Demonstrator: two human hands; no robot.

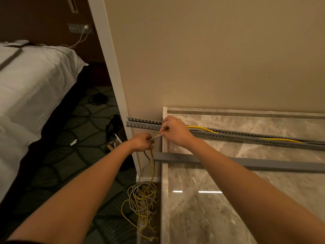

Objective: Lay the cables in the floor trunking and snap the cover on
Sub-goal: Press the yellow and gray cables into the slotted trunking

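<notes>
While both hands close on a pair of cables at the edge of a marble slab [202, 208], part of the work is out of sight. The right hand [175, 131] shows only its knuckles; its grip is curled and pinches the yellow cable [202, 128], but the fingertips are hidden and so is the stretch of trunking directly behind them. Just left of that grip and slightly nearer the camera, the left hand [140, 142] pinches the grey cable [155, 137] with the yellow one, its fingers pressed together around both.

The grey slotted trunking [228, 136] lies along the foot of the beige wall [211, 59]. It juts a short way to the left of the right grip and runs right from it until the frame cuts it off. Inside it, the yellow cable rises over the slotted side near the grip and surfaces again further right.

The plain grey cover [263, 166] lies loose on the slab nearer the camera than the grips. The right forearm crosses it and it is cut off at the right. Below the left grip, both cables drop to a tangled coil [142, 199] whose ends cannot be made out. A dark object [115, 124] on the patterned carpet [79, 155] is unclear.
</notes>
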